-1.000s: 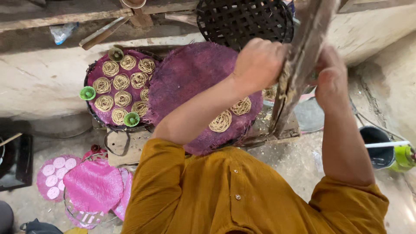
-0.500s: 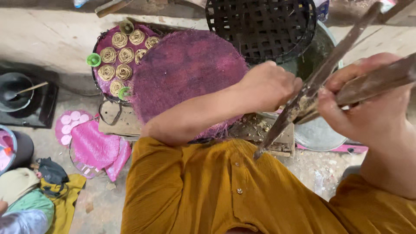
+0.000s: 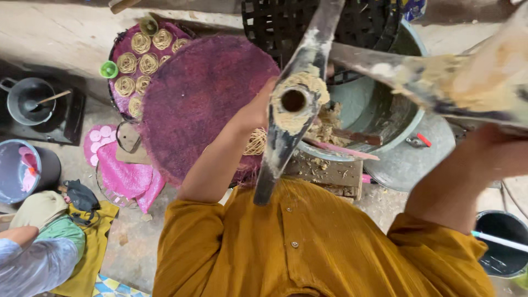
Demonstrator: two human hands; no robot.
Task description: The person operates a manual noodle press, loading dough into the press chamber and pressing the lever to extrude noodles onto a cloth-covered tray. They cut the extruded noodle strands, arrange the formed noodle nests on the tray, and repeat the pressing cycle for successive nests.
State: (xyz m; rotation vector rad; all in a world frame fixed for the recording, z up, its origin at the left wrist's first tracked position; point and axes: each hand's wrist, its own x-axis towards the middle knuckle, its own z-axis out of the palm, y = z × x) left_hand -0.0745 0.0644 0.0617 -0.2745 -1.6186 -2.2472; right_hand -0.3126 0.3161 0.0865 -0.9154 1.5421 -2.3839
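From the head view, a dough-smeared metal press (image 3: 294, 104) stood raised close under the camera, between both arms. The left hand (image 3: 258, 110) sat behind its tube, grip hidden. The right hand (image 3: 495, 148) closed around the press's long handle (image 3: 440, 82), above a round purple mat (image 3: 203, 104).

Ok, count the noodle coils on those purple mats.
9 coils: eight on the far mat, upper left; one on the near mat by the left hand. The near mat may hide more.
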